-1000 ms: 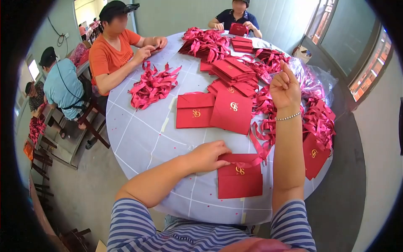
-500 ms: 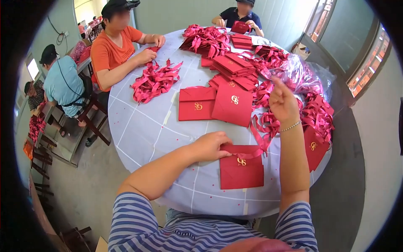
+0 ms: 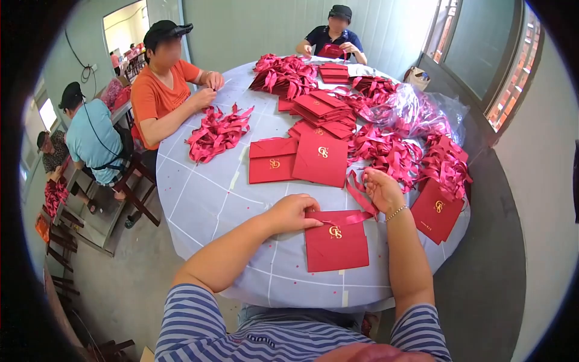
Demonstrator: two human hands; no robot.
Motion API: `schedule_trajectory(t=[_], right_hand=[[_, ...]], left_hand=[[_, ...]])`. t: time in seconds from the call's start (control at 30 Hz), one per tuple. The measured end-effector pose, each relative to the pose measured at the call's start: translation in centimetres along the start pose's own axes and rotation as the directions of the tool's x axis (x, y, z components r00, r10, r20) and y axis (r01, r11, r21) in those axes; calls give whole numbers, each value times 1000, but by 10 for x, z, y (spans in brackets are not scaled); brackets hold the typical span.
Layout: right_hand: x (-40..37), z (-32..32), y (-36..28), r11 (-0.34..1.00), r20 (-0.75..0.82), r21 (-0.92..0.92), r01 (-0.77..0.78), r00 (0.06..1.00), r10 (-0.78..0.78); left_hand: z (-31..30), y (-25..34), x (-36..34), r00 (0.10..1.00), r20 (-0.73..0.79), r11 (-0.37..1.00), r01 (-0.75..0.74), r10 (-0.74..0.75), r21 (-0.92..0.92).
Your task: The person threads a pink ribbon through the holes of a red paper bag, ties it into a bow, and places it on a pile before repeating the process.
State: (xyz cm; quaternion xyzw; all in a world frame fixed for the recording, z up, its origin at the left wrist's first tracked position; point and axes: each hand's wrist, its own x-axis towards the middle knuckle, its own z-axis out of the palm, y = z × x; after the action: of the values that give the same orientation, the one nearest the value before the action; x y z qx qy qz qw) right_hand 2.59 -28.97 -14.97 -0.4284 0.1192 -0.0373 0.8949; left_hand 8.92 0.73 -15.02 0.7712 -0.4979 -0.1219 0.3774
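A red paper bag with a gold logo (image 3: 338,250) lies flat on the round table in front of me. My left hand (image 3: 297,212) pinches a pink ribbon at the bag's upper left edge. From there the ribbon (image 3: 356,218) runs across the top of the bag and loops up toward the right. Beyond the bag's upper right corner, my right hand (image 3: 381,190) is closed with fingertips together, touching or beside the ribbon; what it grips is too small to make out.
Folded red bags (image 3: 321,158) and ribbon heaps (image 3: 386,151) cover the far and right parts of the table (image 3: 205,211). Clear plastic (image 3: 416,108) lies at the back right. One person in orange (image 3: 163,90) sits at the left, another in dark clothes (image 3: 335,39) across.
My right hand has come down and toward me, from above the ribbon heap to near the bag's upper right corner. My left hand stays at the bag's edge. The view has shifted slightly.
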Motion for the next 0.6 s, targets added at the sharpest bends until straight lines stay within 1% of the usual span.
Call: schedule_trajectory(t=[0.03,0.07,0.1,0.17,0.2,0.23,0.27,0.3,0.37,0.4,0.43,0.5,0.53,0.57,0.6], right_hand=[[-3,5,3,991,-46,-118,54,997,-60],[-7,12,5,966,-86,-238,100,989,-124],[-8,15,7,936,-8,-328,129,990,-139],[-15,33,15,792,105,-582,183,983,-150],[-16,37,21,658,221,-708,256,966,-138],[-21,42,27,497,359,-782,376,924,-135],[-28,52,30,317,489,-809,495,866,-105],[-35,62,32,289,507,-823,489,862,-14],[-43,74,39,-16,568,-823,568,823,10],[-46,80,41,-71,568,-821,566,823,-1],[-44,75,45,-59,567,-822,566,824,5],[-35,67,52,-87,666,-746,660,744,-56],[-31,64,52,-83,670,-742,665,741,-55],[-29,61,51,-29,663,-748,663,746,-65],[-28,58,52,28,652,-755,655,755,-74]], left_hand=[[0,0,0,999,-20,1000,-27,27,9],[1,-1,0,1000,-17,1000,-21,21,12],[1,-2,0,1000,-11,1000,-5,5,-12],[0,-3,2,1000,-7,999,18,-18,-29],[-2,-2,2,999,8,998,32,-31,-47],[-3,-2,3,999,24,997,44,-43,-66],[-5,-2,4,999,22,997,48,-47,-63],[-6,-3,4,997,21,996,75,-74,-56],[-7,-4,6,993,22,992,114,-113,-52],[-8,-4,7,991,40,990,132,-130,-43],[-9,-4,7,987,59,988,151,-149,-33],[-9,-4,8,984,69,985,166,-163,-44],[-9,-4,8,986,66,984,159,-154,-83],[-9,-3,8,987,66,981,153,-146,-122],[-9,-1,7,986,71,979,161,-154,-122]])
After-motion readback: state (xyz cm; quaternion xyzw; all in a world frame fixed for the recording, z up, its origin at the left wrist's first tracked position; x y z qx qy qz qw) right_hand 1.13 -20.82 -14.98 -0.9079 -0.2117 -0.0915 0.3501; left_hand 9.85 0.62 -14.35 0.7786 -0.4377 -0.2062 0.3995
